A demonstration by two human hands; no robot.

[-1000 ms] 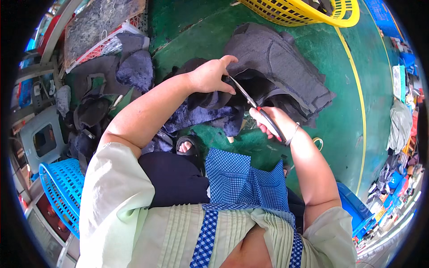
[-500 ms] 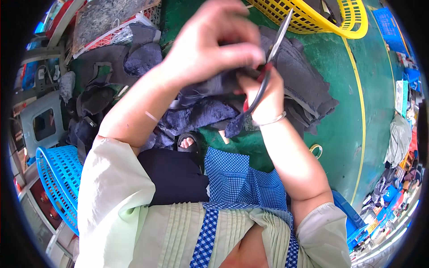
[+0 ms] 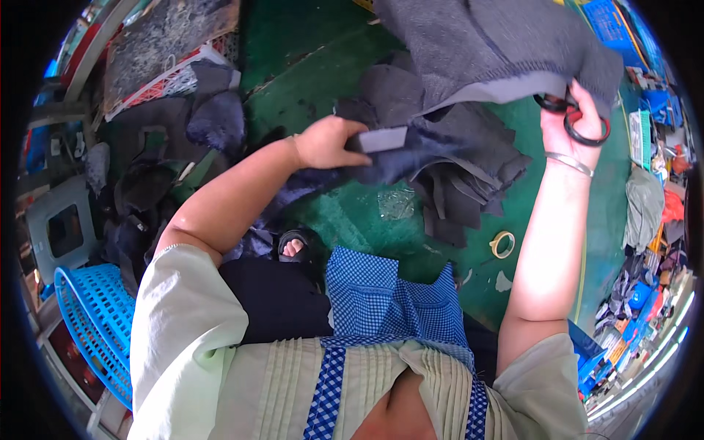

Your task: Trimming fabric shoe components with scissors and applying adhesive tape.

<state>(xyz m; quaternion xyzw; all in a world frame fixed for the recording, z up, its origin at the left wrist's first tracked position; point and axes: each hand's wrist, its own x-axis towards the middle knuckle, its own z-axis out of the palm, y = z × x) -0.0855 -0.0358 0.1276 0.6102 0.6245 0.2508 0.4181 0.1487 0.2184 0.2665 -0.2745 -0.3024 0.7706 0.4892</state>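
Though two hands [image 3: 326, 142] [image 3: 566, 132], one scissors [image 3: 573, 117].

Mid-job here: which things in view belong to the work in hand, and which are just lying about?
In the work:
- scissors, held in the right hand
- large grey cloth, at the right hand
- small grey strip, by the left hand

Apparently just lying about:
- yellowish ring
- clear plastic scrap
- blue basket
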